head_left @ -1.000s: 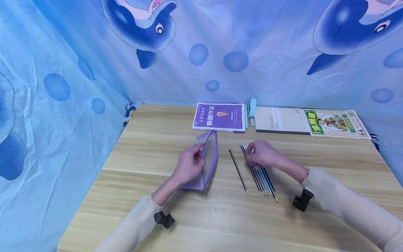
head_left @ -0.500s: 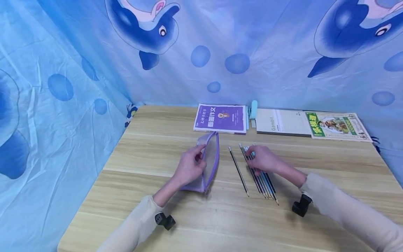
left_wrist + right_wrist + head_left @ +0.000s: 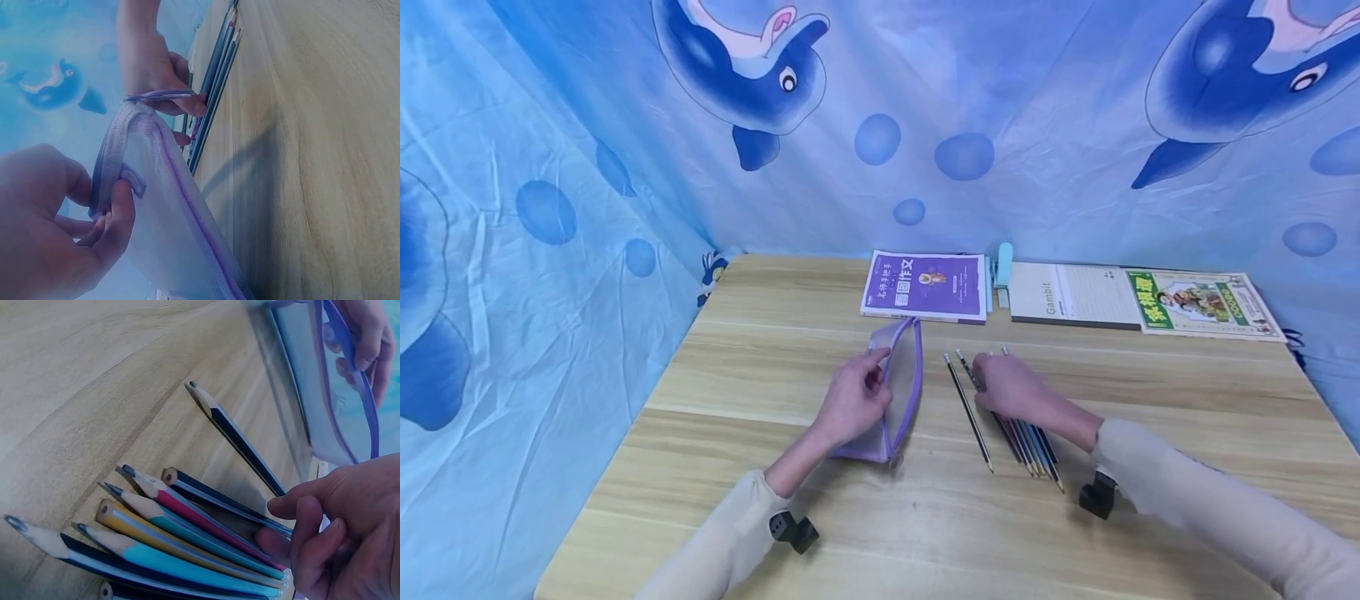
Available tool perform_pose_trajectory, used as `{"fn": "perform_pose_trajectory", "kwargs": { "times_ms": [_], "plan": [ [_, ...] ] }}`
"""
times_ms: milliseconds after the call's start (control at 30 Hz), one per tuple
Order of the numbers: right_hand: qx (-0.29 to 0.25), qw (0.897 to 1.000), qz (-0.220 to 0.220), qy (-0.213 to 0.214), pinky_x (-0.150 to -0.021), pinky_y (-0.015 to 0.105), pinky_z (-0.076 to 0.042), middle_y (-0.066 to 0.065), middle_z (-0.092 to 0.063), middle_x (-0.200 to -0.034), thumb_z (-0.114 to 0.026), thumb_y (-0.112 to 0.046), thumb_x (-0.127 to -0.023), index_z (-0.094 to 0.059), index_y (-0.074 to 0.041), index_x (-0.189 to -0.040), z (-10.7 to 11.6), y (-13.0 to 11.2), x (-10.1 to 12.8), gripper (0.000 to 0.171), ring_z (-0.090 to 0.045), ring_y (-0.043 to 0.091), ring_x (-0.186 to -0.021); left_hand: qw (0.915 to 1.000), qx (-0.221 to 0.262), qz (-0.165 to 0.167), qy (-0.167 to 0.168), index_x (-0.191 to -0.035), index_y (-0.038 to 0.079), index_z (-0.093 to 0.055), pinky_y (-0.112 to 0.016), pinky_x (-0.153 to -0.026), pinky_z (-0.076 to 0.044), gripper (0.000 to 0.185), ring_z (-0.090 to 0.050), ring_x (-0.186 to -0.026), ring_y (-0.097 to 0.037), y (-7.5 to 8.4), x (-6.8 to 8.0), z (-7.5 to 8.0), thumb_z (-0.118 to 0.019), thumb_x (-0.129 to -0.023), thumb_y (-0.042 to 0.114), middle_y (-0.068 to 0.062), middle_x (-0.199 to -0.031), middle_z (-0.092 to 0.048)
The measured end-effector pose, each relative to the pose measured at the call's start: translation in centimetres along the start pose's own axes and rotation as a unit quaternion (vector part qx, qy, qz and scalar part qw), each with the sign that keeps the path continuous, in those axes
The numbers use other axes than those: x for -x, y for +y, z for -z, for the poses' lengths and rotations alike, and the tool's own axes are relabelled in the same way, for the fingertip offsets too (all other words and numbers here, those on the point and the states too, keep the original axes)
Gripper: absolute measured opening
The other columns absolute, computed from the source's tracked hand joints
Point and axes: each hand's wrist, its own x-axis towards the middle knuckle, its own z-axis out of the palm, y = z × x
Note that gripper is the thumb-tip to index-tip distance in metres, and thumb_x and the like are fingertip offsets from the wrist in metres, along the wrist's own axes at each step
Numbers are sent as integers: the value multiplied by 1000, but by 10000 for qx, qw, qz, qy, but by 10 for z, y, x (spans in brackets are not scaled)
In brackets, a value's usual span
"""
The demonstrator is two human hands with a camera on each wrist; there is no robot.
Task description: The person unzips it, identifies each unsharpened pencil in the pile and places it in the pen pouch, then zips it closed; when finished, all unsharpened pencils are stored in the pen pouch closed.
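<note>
My left hand [image 3: 850, 402] pinches the rim of a translucent mesh pencil case [image 3: 165, 212] with purple zipper edging. The case's mouth gapes toward the right. Over a group of pencils [image 3: 1036, 454], my right hand [image 3: 1013, 387] has its thumb and finger at a dark pencil [image 3: 967, 368], which it appears to pinch near the eraser end. The right wrist view shows this dark pencil [image 3: 212, 499] with a flat end, beside red, teal, yellow and light blue ones. Another dark pencil [image 3: 968, 414] lies alone between the case and the group. My palm hides part of the group.
Along the back of the wooden table [image 3: 730, 517] lie a purple book [image 3: 925, 287], a light-blue stapler-like object [image 3: 1003, 265], a notebook [image 3: 1067, 296] and a green-and-white booklet [image 3: 1202, 302]. A blue dolphin-print curtain [image 3: 1037, 208] hangs behind.
My right hand has shifted left across the pencils, and the eraser end of one dark pencil has swung left toward the lone one. My left hand keeps its hold on the case.
</note>
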Motion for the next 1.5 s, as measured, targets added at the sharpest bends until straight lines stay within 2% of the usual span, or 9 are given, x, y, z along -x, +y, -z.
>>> {"fn": "perform_pose_trajectory", "kwargs": {
  "times_ms": [167,367,433,667,1067,1133,1233,1367,1500],
  "plan": [
    [523,9983,160,192,-46,28,-47,6,-58,-74,-74,-5,-81,-62,8,-109,-3,-2,-4,33,-54,18,-56,10000,-12,80,-7,-130,-13,-56,-29,-69,-56,56,-59,-75,-18,0,1,0,-62,-75,-9,-7,-85,-61],
    [588,9982,47,133,-47,28,-47,9,-61,-78,-72,-4,-80,-65,6,-106,-4,-1,-6,28,-54,18,-59,9999,8,117,-11,-131,-13,-56,-33,-70,-57,56,-59,-76,-18,0,1,-1,-62,-75,-10,-6,-86,-61],
    [400,9992,-15,89,-46,28,-46,8,-61,-74,-71,-3,-79,-65,5,-106,-4,-1,-7,29,-54,18,-56,9999,21,113,-9,-131,-13,-56,-34,-70,-57,56,-59,-76,-18,0,1,-1,-62,-75,-10,-7,-86,-61],
    [-616,9973,-352,-209,-42,27,-47,4,-59,-61,-69,-2,-77,-57,7,-128,3,-1,-5,53,-54,15,-45,9998,5,174,-25,-131,-13,-56,-32,-70,-57,57,-59,-76,-18,1,2,-1,-62,-75,-10,-7,-86,-61],
    [-1614,9855,-420,-323,-41,25,-41,4,-54,-52,-68,-4,-81,-57,0,-123,11,-3,-2,44,-52,17,-41,9998,-22,207,6,-132,-14,-55,-31,-70,-56,58,-59,-76,-18,3,2,1,-62,-75,-9,-5,-85,-60],
    [-1894,9803,-460,-303,-41,25,-41,4,-53,-53,-68,-5,-84,-57,-1,-124,12,-5,-1,42,-52,18,-41,9998,-25,188,13,-132,-14,-55,-32,-70,-57,57,-59,-76,-18,3,1,0,-62,-75,-9,-5,-85,-60],
    [-2470,9672,-541,-235,-41,25,-40,7,-54,-58,-66,-5,-85,-56,-2,-127,15,-10,0,43,-52,18,-43,9999,-30,167,23,-132,-14,-55,-32,-70,-57,57,-59,-76,-18,3,1,0,-62,-75,-9,-5,-85,-60],
    [-3335,9399,-718,-144,-41,23,-35,8,-53,-63,-62,-3,-85,-53,-2,-131,16,-22,0,47,-49,17,-46,9998,-45,193,38,-132,-13,-55,-30,-70,-56,57,-59,-76,-18,3,1,1,-62,-75,-9,-5,-85,-60],
    [-3939,9148,-888,70,-40,22,-33,5,-52,-65,-61,-2,-88,-49,-4,-135,13,-37,-3,49,-48,16,-46,9996,-79,259,33,-132,-13,-55,-29,-70,-55,57,-59,-76,-17,4,1,1,-63,-76,-9,-5,-85,-61]
  ]
}}
